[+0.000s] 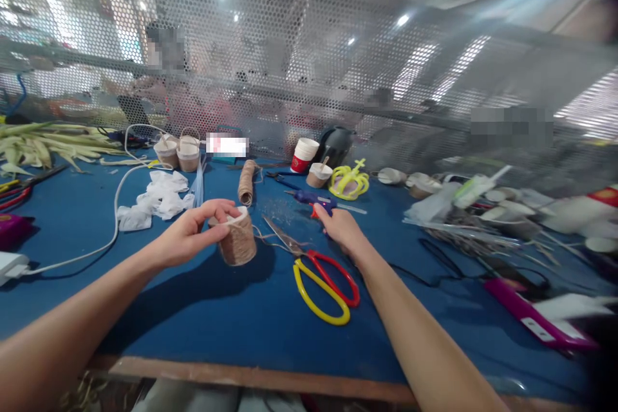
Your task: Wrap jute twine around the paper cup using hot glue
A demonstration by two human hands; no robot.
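My left hand (193, 232) is closed on a paper cup wrapped in brown twine (237, 239), holding it tilted just above the blue table (203, 309). My right hand (340, 226) reaches forward and rests on the handle of a blue and orange glue gun (313, 201) that lies on the table; its fingers are hidden, so I cannot tell whether they grip it. Scissors with red and yellow handles (321, 280) lie between my two arms, blades pointing toward the cup.
A twine spool (246, 181), small twine-wrapped cups (178, 153), a red and white cup (304, 154), a yellow crown-shaped piece (348, 181), crumpled white tissue (154, 201) and a white cable (116, 206) lie about. Clutter fills the right side. A perforated metal screen (309, 64) stands behind.
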